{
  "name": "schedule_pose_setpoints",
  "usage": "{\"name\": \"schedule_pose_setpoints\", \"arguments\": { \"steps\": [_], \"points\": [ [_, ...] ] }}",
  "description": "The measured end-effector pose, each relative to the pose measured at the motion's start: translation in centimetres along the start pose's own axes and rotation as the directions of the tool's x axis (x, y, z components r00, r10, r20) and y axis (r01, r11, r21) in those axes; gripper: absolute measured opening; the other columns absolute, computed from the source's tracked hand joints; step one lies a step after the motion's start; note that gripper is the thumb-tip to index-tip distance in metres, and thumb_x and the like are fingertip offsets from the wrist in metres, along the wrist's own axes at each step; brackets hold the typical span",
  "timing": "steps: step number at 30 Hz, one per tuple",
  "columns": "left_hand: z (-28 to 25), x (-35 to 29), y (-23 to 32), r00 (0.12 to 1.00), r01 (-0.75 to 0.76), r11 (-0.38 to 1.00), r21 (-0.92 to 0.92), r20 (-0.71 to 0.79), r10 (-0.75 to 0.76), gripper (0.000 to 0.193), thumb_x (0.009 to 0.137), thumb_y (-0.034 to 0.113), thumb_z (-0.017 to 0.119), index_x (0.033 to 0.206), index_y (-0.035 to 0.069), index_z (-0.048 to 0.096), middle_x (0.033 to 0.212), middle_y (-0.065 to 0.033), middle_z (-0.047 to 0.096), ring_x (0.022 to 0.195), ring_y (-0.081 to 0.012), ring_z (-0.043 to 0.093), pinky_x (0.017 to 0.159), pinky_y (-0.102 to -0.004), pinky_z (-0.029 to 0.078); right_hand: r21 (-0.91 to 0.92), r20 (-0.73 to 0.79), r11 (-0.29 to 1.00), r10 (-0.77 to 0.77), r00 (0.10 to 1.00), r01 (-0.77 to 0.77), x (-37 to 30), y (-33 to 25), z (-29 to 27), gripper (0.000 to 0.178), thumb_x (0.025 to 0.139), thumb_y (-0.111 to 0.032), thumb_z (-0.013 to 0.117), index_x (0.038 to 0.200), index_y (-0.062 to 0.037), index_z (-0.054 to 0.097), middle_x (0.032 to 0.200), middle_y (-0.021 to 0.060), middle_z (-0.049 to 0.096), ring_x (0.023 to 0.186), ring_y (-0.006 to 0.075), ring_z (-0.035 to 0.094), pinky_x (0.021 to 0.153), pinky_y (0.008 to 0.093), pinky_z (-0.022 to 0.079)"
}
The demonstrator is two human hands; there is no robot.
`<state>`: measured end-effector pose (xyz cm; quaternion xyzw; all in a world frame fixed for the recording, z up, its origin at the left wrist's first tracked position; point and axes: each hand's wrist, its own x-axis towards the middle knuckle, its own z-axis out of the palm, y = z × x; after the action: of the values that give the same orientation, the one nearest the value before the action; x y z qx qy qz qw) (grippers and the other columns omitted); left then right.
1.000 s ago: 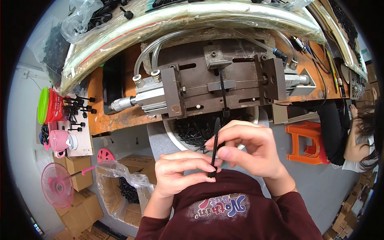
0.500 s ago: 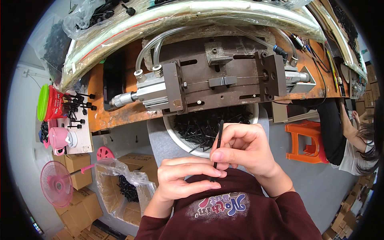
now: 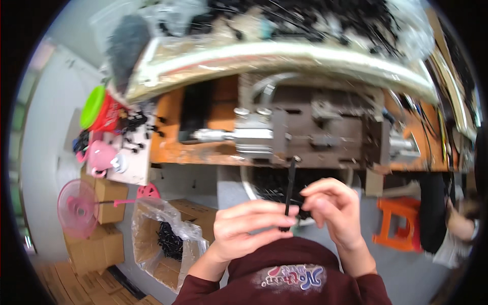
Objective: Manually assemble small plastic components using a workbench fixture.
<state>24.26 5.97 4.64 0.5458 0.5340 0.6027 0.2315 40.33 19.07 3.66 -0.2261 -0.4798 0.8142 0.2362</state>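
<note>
**A thin black rod held upright at the press**

A person holds a slim black rod (image 3: 290, 189) upright between both hands, just in front of the chest and below the edge of an orange tabletop (image 3: 168, 147). The left hand (image 3: 249, 229) is curled, its fingers folded across the rod's lower end and pinching it from the side — a grip that seems meant to keep the piece steady and vertical. The right hand (image 3: 333, 211) is also partly closed, thumb and forefinger drawn together at the rod's middle, the other fingers loosely bent; the exact contact there is blurred. The rod's top end reaches up to the front of a grey metal fixture (image 3: 325, 134) mounted on the tabletop, with a silver cylinder (image 3: 239, 136) jutting from its left side. Holding the rod on end puts its tip near the fixture — whether it touches cannot be told.

Behind the hands, under the tabletop, sits a white basin (image 3: 249, 185) filled with black parts, close enough to reach. To the person's left a plastic-lined cardboard box (image 3: 168, 239) holds more black pieces. Further left stand a pink fan (image 3: 76, 208), a pink cup (image 3: 101, 155) and a red tub with a green lid (image 3: 99, 109). An orange stool (image 3: 399, 223) stands to the right, beside another person's arm (image 3: 460, 223).
</note>
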Motion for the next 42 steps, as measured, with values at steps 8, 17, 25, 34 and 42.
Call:
{"name": "schedule_pose_setpoints", "arguments": {
  "steps": [8,17,25,34,42],
  "points": [
    [-10.5,5.9,1.6,0.704,-0.125,0.76,0.638,-0.483,0.521,0.034,0.068,-0.01,0.076,0.1,0.0,0.069,0.099,-0.0091,0.063,0.077,-0.0133,0.06,0.068,-0.0246,0.052,-0.119,-0.108,0.992,-0.044,0.993,0.031,-0.4,1.8,-0.3,0.011,0.09,-0.006,0.06,0.096,0.0033,0.061,0.075,0.0103,0.065,0.048,0.0045,0.046,0.047,0.0176,0.036],
    [-7.4,5.6,2.8,0.96,-0.262,0.8,0.539,0.065,0.271,0.028,0.07,-0.001,0.075,0.098,0.004,0.07,0.096,-0.0094,0.068,0.084,-0.0196,0.066,0.075,-0.0294,0.054,-0.171,-0.124,0.98,-0.128,0.984,0.106,-0.9,1.8,0.0,0.013,0.091,-0.003,0.058,0.101,0.0052,0.062,0.085,0.0098,0.065,0.057,0.0063,0.054,0.052,0.0188,0.042],
    [0.1,0.4,1.7,0.971,-0.006,0.988,0.155,0.236,-0.031,0.028,0.063,-0.001,0.078,0.09,0.006,0.075,0.087,-0.0058,0.068,0.071,-0.0151,0.065,0.059,-0.0255,0.053,0.089,0.043,0.993,-0.076,0.996,0.072,0.8,-0.4,0.4,0.024,0.096,-0.012,0.053,0.109,0.0054,0.063,0.084,0.0133,0.067,0.059,0.0135,0.062,0.054,0.0239,0.05],
    [1.0,-0.4,1.3,0.965,-0.062,0.983,0.174,0.261,0.015,0.032,0.06,0.002,0.082,0.09,0.005,0.073,0.086,-0.0071,0.067,0.069,-0.0154,0.064,0.056,-0.025,0.05,0.21,0.018,0.978,-0.006,1.0,0.002,0.1,0.1,-0.6,0.015,0.096,-0.01,0.056,0.098,0.0038,0.061,0.082,0.014,0.067,0.056,0.0139,0.063,0.053,0.0238,0.051],
    [1.1,-0.7,1.2,0.974,-0.112,0.985,0.13,0.209,0.083,0.034,0.058,0.01,0.087,0.089,0.006,0.073,0.081,-0.0058,0.065,0.066,-0.0153,0.063,0.052,-0.0239,0.047,0.161,0.034,0.984,-0.077,0.996,0.071,-0.1,-0.1,-0.2,0.015,0.096,-0.007,0.055,0.1,0.0051,0.061,0.085,0.0148,0.068,0.06,0.0144,0.065,0.055,0.0241,0.052]
  ]
}}
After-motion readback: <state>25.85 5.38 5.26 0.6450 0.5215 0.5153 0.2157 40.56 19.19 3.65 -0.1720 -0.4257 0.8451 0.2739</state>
